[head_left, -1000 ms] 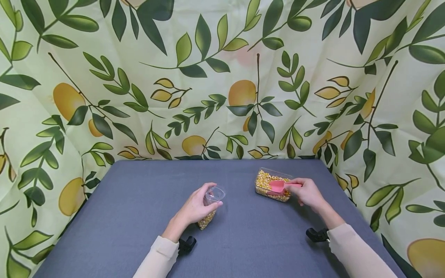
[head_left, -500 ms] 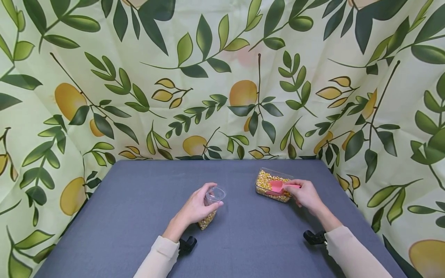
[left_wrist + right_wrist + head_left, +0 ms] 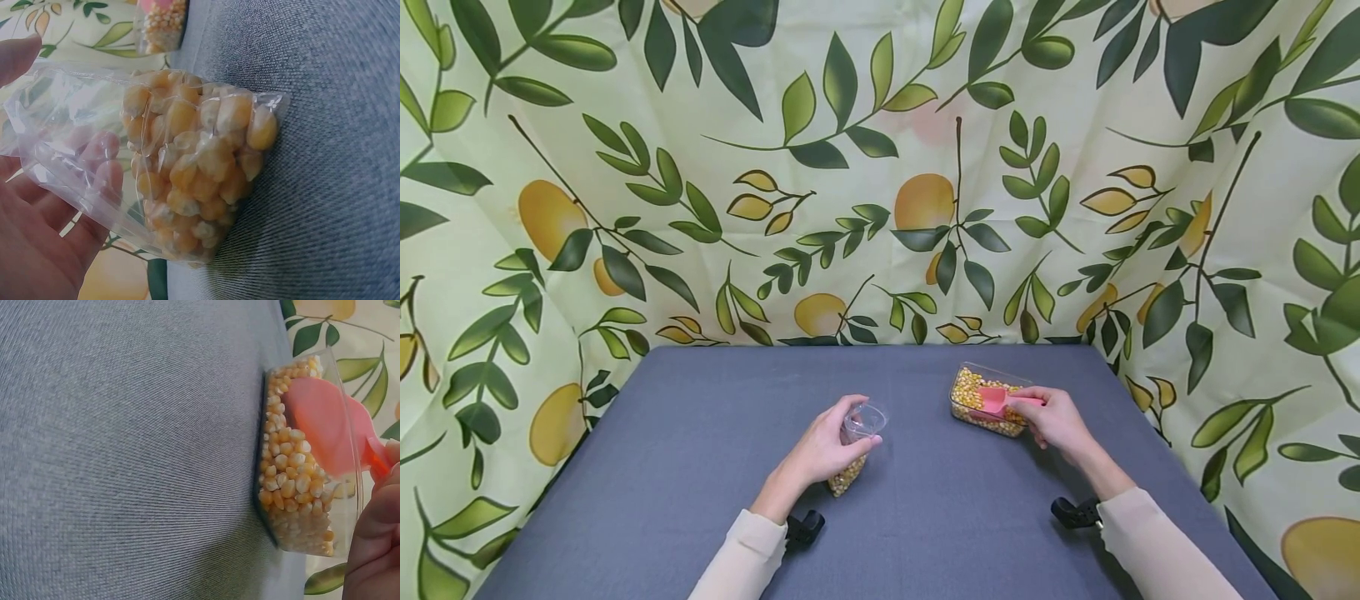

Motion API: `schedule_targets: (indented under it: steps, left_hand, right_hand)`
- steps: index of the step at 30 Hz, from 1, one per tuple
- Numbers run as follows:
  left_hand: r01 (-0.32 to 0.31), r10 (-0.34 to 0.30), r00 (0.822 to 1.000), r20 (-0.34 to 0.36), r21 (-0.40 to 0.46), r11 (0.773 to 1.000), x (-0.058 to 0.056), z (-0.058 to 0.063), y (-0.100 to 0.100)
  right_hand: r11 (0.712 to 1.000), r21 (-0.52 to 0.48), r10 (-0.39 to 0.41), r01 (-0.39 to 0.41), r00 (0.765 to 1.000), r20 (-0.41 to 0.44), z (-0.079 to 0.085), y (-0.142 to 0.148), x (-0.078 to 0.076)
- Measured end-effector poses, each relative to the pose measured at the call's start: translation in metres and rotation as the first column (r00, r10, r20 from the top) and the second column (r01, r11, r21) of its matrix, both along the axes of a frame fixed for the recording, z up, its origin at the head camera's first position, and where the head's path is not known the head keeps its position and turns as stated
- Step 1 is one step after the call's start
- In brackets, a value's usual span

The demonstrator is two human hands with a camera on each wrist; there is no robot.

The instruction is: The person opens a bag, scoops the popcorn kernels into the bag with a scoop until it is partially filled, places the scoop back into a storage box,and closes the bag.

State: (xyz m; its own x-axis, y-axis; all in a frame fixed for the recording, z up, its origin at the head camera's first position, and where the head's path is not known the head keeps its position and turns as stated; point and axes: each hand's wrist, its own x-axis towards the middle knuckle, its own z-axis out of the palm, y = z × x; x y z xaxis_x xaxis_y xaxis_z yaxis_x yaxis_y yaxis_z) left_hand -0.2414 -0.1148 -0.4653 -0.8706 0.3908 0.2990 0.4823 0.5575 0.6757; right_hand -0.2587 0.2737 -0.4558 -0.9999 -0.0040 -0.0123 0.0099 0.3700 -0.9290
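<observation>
My left hand (image 3: 822, 446) holds a clear plastic bag (image 3: 75, 106) by its upper part, fingers and thumb curved round the open mouth. Corn kernels (image 3: 187, 162) fill the bag's lower part, and its bottom stands on the table. To the right, my right hand (image 3: 1056, 421) pinches the handle of a pink scoop (image 3: 994, 402). The scoop's blade is pushed into the corn kernels inside a clear rectangular container (image 3: 357, 481). In the right wrist view the scoop shows through the container's side, its tip hidden among kernels.
Both hands work over a blue-grey cloth-covered table (image 3: 722, 417). A leaf-and-fruit patterned curtain (image 3: 865, 183) hangs behind it and along the sides. Dark wrist cameras are strapped under both wrists.
My right hand has shifted slightly left, moving the scoop a little left within the kernels. The left hand and the bag have stayed in place.
</observation>
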Motion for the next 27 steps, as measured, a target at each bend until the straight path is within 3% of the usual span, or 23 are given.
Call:
schedule_targets:
  steps: [18, 27]
  left_hand:
    - [-0.009, 0.009, 1.0, 0.017, 0.01, 1.0, 0.001, 0.001, 0.002]
    - [-0.011, 0.011, 1.0, 0.024, 0.009, 1.0, 0.001, 0.0, 0.002]
  right_hand:
    - [0.999, -0.053, 0.0, 0.0, 1.0, 0.0, 0.001, 0.006, 0.003]
    - [0.991, -0.136, -0.011, 0.015, 1.0, 0.026, -0.003, 0.01, 0.007]
